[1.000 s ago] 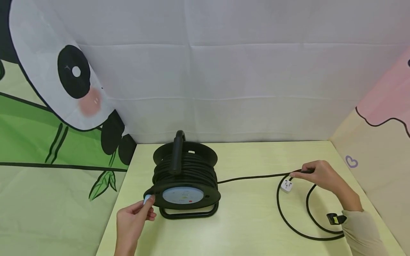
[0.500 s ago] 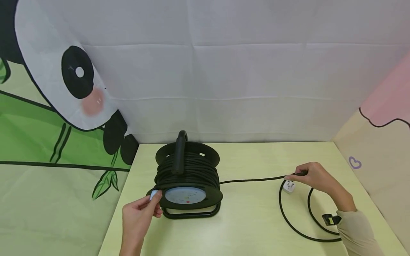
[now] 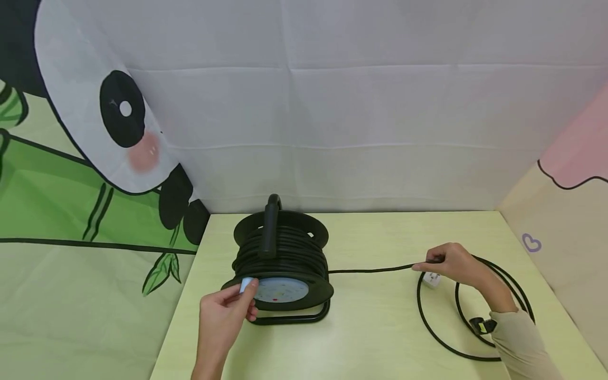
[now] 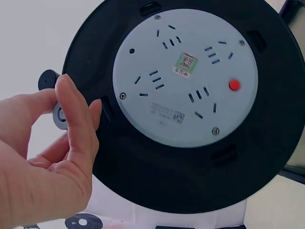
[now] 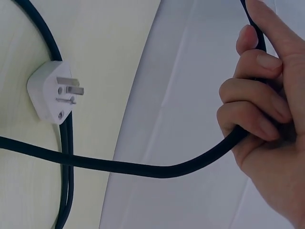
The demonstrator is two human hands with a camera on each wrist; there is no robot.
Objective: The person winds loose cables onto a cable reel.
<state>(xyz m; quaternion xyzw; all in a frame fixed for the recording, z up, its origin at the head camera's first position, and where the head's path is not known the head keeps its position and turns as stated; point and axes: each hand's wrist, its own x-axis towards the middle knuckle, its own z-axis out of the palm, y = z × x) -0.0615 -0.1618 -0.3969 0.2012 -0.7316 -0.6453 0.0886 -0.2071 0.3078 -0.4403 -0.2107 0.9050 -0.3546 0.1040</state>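
Note:
A black cable reel [image 3: 285, 243] stands on the table, wound with black cable. Its front disc carries a round pale socket panel [image 4: 186, 114] with slots and a red button [image 4: 234, 85]. My left hand [image 3: 220, 322] pinches a small pale blue knob [image 3: 245, 285] at the disc's left side between thumb and fingers. Out to the right, my right hand [image 3: 453, 263] grips the black cable [image 3: 370, 271], fingers curled round it in the right wrist view. The stretch between reel and hand runs nearly straight. A white plug [image 5: 50, 93] with metal pins sits just below that hand.
Loose cable [image 3: 429, 330] loops on the table [image 3: 366, 338] around the right forearm. The reel has a black carrying handle [image 3: 269, 229] on top and a tube foot [image 3: 294, 319] in front. A white cloth [image 3: 342, 132] hangs behind the table; printed cloths hang at both sides.
My left hand has carried the knob rightward across the front of the disc. My right hand has come left toward the reel with the cable. The whole head view has shifted slightly.

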